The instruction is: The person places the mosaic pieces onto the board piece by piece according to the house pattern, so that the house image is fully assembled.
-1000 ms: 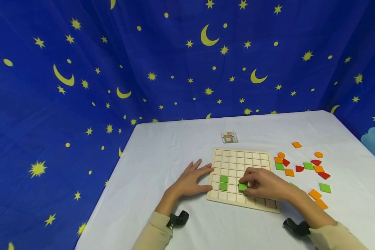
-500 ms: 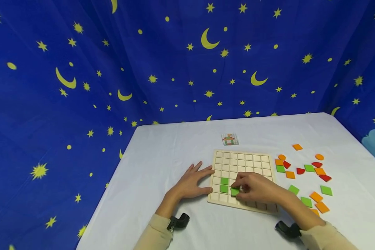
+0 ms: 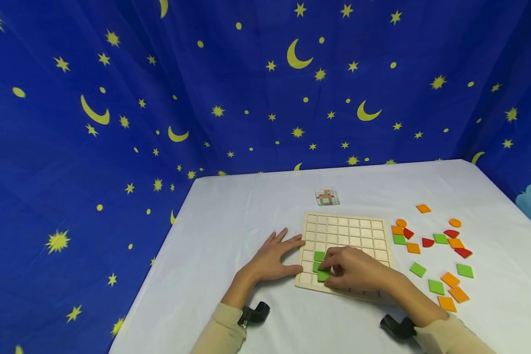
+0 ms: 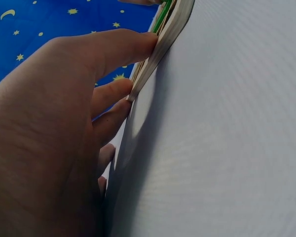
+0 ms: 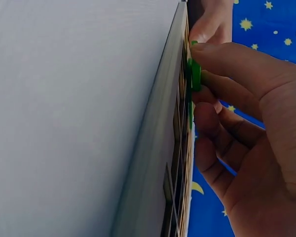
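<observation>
A pale wooden grid board (image 3: pixel 345 230) lies on the white table. My left hand (image 3: pixel 267 258) rests by its left edge, thumb and fingertips touching the rim with the fingers spread; the left wrist view shows the thumb (image 4: pixel 133 44) against the board's side. My right hand (image 3: pixel 356 269) pinches a green square tile (image 3: pixel 323 277) between thumb and fingers over the lower left of the grid. In the right wrist view this green tile (image 5: pixel 196 74) stands just above the board's surface. One green tile (image 3: pixel 319 255) sits in a cell, and a second, partly covered, lies below it.
Loose green, orange and red tiles lie right of the board, among them an orange square (image 3: pixel 458 294) and a red quarter-circle piece (image 3: pixel 427 242). Behind the board lies a small pattern card (image 3: pixel 327 197). A blue star-and-moon cloth (image 3: pixel 248 98) hangs around the table.
My right hand has moved left across the board with the green tile, from the middle columns to beside the two placed green tiles. The left hand stays at the board's edge.
</observation>
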The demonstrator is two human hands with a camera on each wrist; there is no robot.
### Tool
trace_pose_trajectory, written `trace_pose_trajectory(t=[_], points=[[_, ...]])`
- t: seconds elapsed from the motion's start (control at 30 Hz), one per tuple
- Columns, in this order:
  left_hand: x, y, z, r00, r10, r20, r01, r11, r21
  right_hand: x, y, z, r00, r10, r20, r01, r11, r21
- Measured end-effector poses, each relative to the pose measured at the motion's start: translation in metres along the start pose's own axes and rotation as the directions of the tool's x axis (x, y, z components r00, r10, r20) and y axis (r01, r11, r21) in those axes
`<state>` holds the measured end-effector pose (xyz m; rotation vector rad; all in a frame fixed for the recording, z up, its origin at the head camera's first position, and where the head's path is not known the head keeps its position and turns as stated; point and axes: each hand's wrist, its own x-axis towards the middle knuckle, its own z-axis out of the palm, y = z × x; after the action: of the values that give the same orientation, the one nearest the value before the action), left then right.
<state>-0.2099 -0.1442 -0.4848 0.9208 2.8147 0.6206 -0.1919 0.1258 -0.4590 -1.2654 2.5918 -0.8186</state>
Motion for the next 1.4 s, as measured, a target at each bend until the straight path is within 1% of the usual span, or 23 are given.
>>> trace_pose_trajectory(t=[0.07, 0.17, 0.3, 0.4, 0.6, 0.8, 1.07, 1.23, 1.4], points=[[0.0, -0.001, 0.0, 1.0, 0.003, -0.011, -0.003, 1.0, 0.005, 0.002, -0.002, 0.001, 1.0, -0.005, -0.005, 0.005, 1.0, -0.002], [0.001, -0.001, 0.001, 1.0, 0.009, -0.018, -0.009, 1.0, 0.01, 0.004, -0.005, 0.002, 1.0, 0.007, 0.008, -0.007, 1.0, -0.006], [0.001, -0.001, 0.003, 1.0, 0.01, -0.007, -0.01, 1.0, 0.013, 0.004, -0.008, 0.004, 0.999, 0.021, 0.024, -0.021, 1.0, -0.015], [0.001, -0.001, 0.003, 1.0, 0.003, -0.005, -0.003, 1.0, 0.015, 0.005, -0.009, 0.006, 1.0, 0.01, 0.013, -0.009, 0.999, -0.034], [0.001, -0.001, 0.001, 1.0, 0.007, -0.013, -0.007, 1.0, 0.01, 0.006, -0.009, 0.007, 1.0, -0.002, 0.003, 0.002, 0.998, -0.062], [0.0, -0.001, 0.001, 1.0, 0.001, -0.003, -0.001, 1.0, 0.01, 0.005, -0.011, 0.008, 1.0, -0.016, 0.011, 0.016, 0.999, -0.047], [0.001, -0.001, 0.005, 1.0, -0.011, 0.002, 0.011, 1.0, 0.007, 0.002, -0.011, 0.01, 1.0, 0.002, 0.016, -0.002, 0.999, -0.034], [0.0, 0.0, 0.004, 1.0, -0.008, -0.001, 0.008, 1.0, 0.006, 0.0, -0.009, 0.008, 1.0, -0.014, -0.009, 0.013, 0.999, -0.035], [0.001, -0.001, 0.003, 1.0, 0.01, -0.012, -0.01, 1.0, 0.008, -0.004, -0.004, 0.0, 1.0, 0.0, -0.027, -0.001, 1.0, -0.019]])
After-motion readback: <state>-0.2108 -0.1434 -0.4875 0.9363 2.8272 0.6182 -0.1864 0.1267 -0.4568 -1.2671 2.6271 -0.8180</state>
